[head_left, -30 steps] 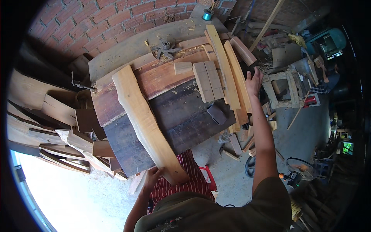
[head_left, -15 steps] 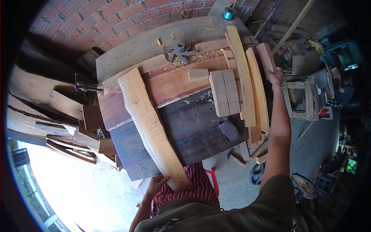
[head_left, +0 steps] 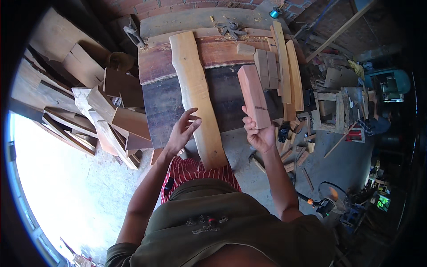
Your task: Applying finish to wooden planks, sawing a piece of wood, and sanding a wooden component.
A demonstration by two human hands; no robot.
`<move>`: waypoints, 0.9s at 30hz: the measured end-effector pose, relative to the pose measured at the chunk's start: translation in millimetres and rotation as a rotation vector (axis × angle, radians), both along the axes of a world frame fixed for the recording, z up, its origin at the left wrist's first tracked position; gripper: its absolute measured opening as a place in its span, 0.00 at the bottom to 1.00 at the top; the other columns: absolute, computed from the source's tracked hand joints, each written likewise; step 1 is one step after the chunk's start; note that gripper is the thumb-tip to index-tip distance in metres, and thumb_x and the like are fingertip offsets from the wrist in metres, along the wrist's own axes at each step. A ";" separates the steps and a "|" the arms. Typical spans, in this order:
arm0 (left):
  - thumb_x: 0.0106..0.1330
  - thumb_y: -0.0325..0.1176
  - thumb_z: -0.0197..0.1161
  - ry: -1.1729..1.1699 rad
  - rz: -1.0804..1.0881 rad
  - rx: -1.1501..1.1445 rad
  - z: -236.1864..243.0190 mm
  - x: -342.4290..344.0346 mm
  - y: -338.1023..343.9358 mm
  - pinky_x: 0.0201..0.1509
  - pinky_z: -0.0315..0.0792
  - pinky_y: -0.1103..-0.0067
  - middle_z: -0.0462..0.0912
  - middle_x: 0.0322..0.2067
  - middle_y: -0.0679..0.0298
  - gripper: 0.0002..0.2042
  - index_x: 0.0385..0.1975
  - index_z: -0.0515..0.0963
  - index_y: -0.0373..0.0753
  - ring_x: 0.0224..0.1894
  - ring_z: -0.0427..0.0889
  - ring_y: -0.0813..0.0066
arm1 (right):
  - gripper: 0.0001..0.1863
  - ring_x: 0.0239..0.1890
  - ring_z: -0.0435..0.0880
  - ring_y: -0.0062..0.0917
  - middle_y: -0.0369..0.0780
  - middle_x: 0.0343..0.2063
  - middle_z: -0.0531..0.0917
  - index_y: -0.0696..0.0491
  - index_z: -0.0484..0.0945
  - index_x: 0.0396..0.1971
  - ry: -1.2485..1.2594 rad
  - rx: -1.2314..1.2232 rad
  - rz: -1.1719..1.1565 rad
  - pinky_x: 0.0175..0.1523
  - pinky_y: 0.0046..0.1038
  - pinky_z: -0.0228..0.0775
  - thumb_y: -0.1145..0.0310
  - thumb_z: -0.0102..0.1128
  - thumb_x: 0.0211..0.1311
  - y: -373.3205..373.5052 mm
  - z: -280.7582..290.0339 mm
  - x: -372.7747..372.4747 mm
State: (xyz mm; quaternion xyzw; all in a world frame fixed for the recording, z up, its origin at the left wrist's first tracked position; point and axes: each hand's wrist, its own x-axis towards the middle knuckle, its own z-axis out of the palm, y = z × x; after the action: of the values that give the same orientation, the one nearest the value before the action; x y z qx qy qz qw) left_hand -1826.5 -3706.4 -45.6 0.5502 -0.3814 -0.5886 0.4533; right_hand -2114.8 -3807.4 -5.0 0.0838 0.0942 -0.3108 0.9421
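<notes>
My right hand (head_left: 261,135) grips the lower end of a reddish wooden block (head_left: 254,95), held up in front of the workbench and tilted slightly. A dark pencil-like line crosses the block near my fingers. My left hand (head_left: 183,133) is raised beside the long pale plank (head_left: 195,95), fingers apart and holding nothing. That plank has one wavy edge and lies across the bench (head_left: 160,104), its near end jutting out over my lap. Two brown blocks (head_left: 266,69) stand side by side behind the held block, with a small wood block (head_left: 245,49) just left of them.
Long yellowish strips (head_left: 281,58) lie along the bench's right side. A star-shaped metal piece (head_left: 232,28) and a teal spool (head_left: 275,13) sit at the back. Boards (head_left: 84,66) are stacked at left. Offcuts (head_left: 302,155) litter the floor at right, near a fan (head_left: 331,200).
The reddish block has come from the bench's far right edge to in front of my body in my right hand. My left hand has left the plank's near end and risen.
</notes>
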 end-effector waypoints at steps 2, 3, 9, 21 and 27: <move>0.71 0.52 0.56 0.261 0.074 -0.085 9.8 -26.7 -10.4 0.64 0.65 0.65 0.68 0.61 0.51 0.37 0.72 0.47 0.41 0.60 0.70 0.61 | 0.35 0.41 0.80 0.33 0.46 0.43 0.71 0.61 0.51 0.69 -0.168 0.160 0.104 0.43 0.28 0.79 0.58 0.48 0.70 56.6 -25.2 42.5; 0.71 0.52 0.55 0.358 0.077 -0.034 13.2 -37.0 -13.5 0.64 0.65 0.62 0.68 0.60 0.52 0.39 0.73 0.44 0.42 0.61 0.70 0.60 | 0.34 0.41 0.80 0.33 0.46 0.42 0.71 0.61 0.53 0.68 -0.187 0.252 0.144 0.43 0.28 0.79 0.57 0.48 0.70 77.2 -33.0 56.7; 0.69 0.45 0.61 0.502 0.337 0.061 13.9 -48.3 -2.4 0.60 0.70 0.69 0.69 0.55 0.54 0.33 0.66 0.51 0.39 0.58 0.72 0.65 | 0.32 0.49 0.82 0.27 0.47 0.43 0.79 0.61 0.66 0.61 1.185 -0.419 0.159 0.48 0.31 0.79 0.47 0.42 0.74 97.3 -28.4 79.7; 0.76 0.35 0.48 0.600 0.233 0.140 -3.9 -27.0 2.5 0.69 0.60 0.71 0.68 0.61 0.59 0.24 0.69 0.56 0.39 0.65 0.65 0.70 | 0.30 0.66 0.67 0.36 0.48 0.63 0.69 0.61 0.57 0.68 1.261 -1.163 0.000 0.68 0.32 0.58 0.64 0.50 0.71 62.9 -18.7 111.8; 0.73 0.42 0.55 0.668 0.194 0.138 12.4 -15.6 6.2 0.67 0.63 0.71 0.74 0.55 0.63 0.24 0.65 0.65 0.39 0.61 0.70 0.73 | 0.29 0.59 0.74 0.27 0.42 0.58 0.74 0.57 0.64 0.65 1.016 -0.672 0.013 0.63 0.30 0.66 0.59 0.50 0.68 63.2 -17.7 100.9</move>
State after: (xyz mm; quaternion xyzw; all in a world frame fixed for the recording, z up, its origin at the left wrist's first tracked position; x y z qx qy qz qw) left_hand -1842.1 -3700.2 -33.1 0.3906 -0.1172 -0.7145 0.5684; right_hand -2014.0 -3744.2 -22.7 -0.3773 0.4292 -0.3188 0.7561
